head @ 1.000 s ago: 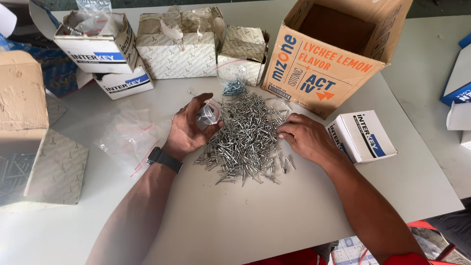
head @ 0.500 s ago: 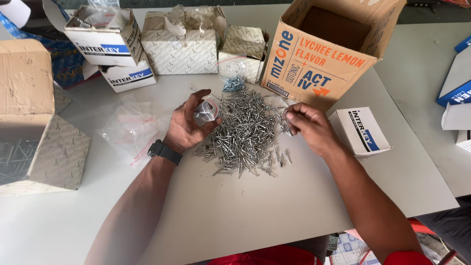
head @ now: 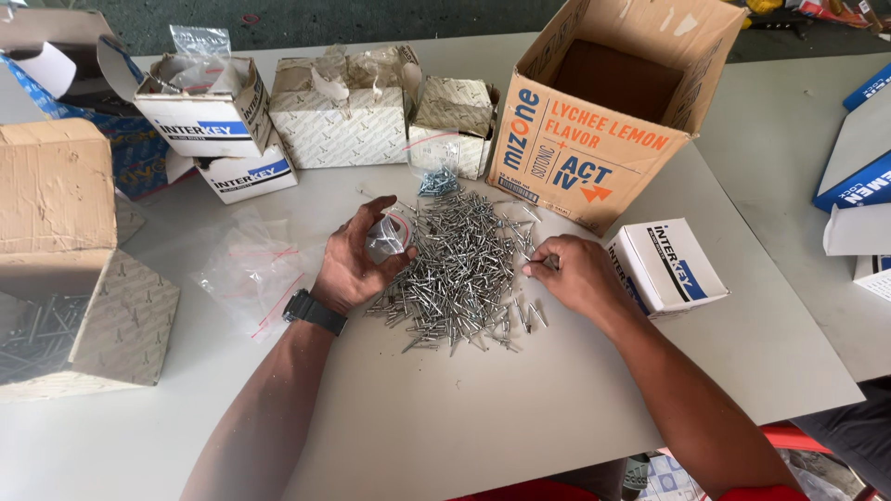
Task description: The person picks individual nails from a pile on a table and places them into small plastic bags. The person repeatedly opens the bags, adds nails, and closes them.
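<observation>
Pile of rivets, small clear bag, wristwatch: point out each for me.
pile of rivets (head: 459, 269), head view, middle of the heap
small clear bag (head: 387, 237), head view, bag's front, held in left hand
wristwatch (head: 314, 312), head view, black strap on the wrist

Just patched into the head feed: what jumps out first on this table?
A big heap of small silvery metal fasteners fills the table's middle. The left hand cups a small clear bag at the heap's left edge, while the right hand pinches pieces at its right edge. Behind, a large open orange cardboard box stands tilted.
</observation>
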